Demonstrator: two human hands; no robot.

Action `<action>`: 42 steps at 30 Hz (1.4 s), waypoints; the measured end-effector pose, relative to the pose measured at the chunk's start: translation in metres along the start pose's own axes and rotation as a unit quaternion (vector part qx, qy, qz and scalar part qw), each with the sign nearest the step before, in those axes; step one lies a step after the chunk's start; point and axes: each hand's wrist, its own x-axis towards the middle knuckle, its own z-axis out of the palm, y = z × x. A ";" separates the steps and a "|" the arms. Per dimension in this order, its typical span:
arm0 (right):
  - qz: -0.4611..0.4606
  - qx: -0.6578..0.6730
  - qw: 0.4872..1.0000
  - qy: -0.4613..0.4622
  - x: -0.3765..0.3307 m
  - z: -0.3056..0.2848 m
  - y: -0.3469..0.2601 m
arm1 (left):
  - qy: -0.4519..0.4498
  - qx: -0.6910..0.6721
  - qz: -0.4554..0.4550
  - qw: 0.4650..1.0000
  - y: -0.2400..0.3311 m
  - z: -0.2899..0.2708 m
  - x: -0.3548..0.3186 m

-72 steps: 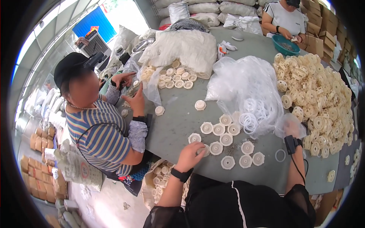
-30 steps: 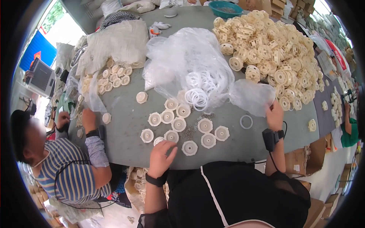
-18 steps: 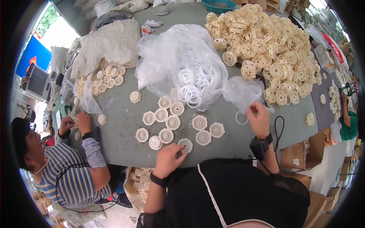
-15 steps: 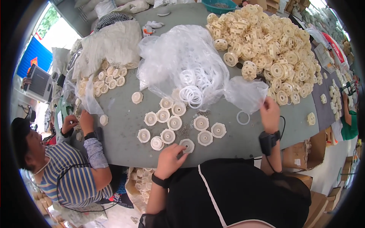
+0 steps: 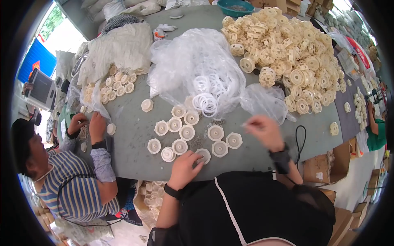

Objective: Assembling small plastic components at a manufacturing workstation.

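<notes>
My left hand (image 5: 184, 167) rests at the table's near edge, thumb and fingers closed on the rim of a round cream plastic cap (image 5: 203, 156) with a scalloped edge. Over the table to its right, my right hand (image 5: 266, 130) is smeared by motion. Its fingers look pinched together, with a small pale blur at their tips that I cannot make out. Several similar caps (image 5: 187, 132) lie hollow side up ahead of my left hand. Beyond them, white plastic rings (image 5: 205, 104) spill from a clear plastic bag (image 5: 186, 55).
Cream slotted wheel parts (image 5: 283, 53) are heaped at the far right, near a teal basin (image 5: 236, 7). Small metal bits (image 5: 197, 142) lie among the caps. At the left, a co-worker in a striped top (image 5: 78, 184) handles parts. A black cable loop (image 5: 301, 143) hangs by my right arm.
My right hand has left the bag's right edge and moved left and nearer. The loose white ring by the bag no longer shows. My left hand stays on the cap.
</notes>
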 end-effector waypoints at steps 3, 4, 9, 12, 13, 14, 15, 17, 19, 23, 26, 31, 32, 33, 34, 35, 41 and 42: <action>-0.024 0.030 0.995 -0.093 0.018 0.054 -0.005 | 0.009 0.006 0.015 1.000 0.004 -0.001 0.000; -0.113 -0.044 0.985 -0.121 0.023 0.067 -0.003 | 0.011 0.009 0.015 1.000 0.006 -0.003 -0.001; -0.306 -0.199 0.923 -0.122 0.041 0.104 0.011 | 0.079 -0.012 -0.033 0.996 0.003 -0.016 -0.016; -0.327 -0.253 0.904 -0.113 0.043 0.110 0.023 | 0.139 -0.033 -0.060 0.988 -0.005 -0.027 -0.023; -0.321 -0.266 0.901 -0.120 0.044 0.110 0.026 | 0.161 -0.048 -0.066 0.984 -0.009 -0.031 -0.026; -0.313 -0.270 0.901 -0.129 0.044 0.108 0.024 | 0.170 -0.046 -0.071 0.982 -0.013 -0.035 -0.028; -0.325 -0.261 0.899 -0.134 0.043 0.108 0.022 | 0.180 -0.036 -0.080 0.980 -0.017 -0.040 -0.031; -0.298 -0.241 0.913 -0.143 0.041 0.107 0.021 | 0.197 -0.011 -0.099 0.975 -0.025 -0.047 -0.035; -0.310 -0.212 0.917 -0.137 0.040 0.108 0.022 | 0.212 0.003 -0.122 0.970 -0.030 -0.056 -0.035; -0.317 -0.160 0.930 -0.093 0.037 0.108 0.018 | 0.241 0.000 -0.176 0.954 -0.049 -0.074 -0.037; -0.284 -0.109 0.950 -0.072 0.031 0.101 0.010 | 0.303 -0.122 -0.233 0.916 -0.077 -0.103 -0.037; -0.153 0.022 0.988 -0.021 0.019 0.090 0.029 | 0.455 -0.114 -0.232 0.852 -0.125 -0.214 -0.031; -0.158 0.025 0.987 -0.020 0.016 0.087 0.032 | 0.478 -0.069 -0.227 0.846 -0.149 -0.236 -0.037; -0.077 0.097 0.992 -0.016 0.012 0.083 0.034 | 0.483 -0.033 -0.257 0.836 -0.166 -0.257 -0.040; 0.002 0.171 0.985 -0.016 0.008 0.080 0.036 | 0.481 0.087 -0.264 0.832 -0.201 -0.278 -0.056; 0.000 0.171 0.985 -0.011 0.005 0.073 0.040 | 0.480 0.087 -0.259 0.834 -0.210 -0.292 -0.055; 0.121 0.302 0.945 0.028 -0.014 0.044 0.075 | 0.357 0.326 -0.493 0.724 -0.276 -0.345 -0.070; 0.150 0.330 0.931 0.040 -0.017 0.042 0.075 | 0.339 0.321 -0.507 0.724 -0.295 -0.350 -0.079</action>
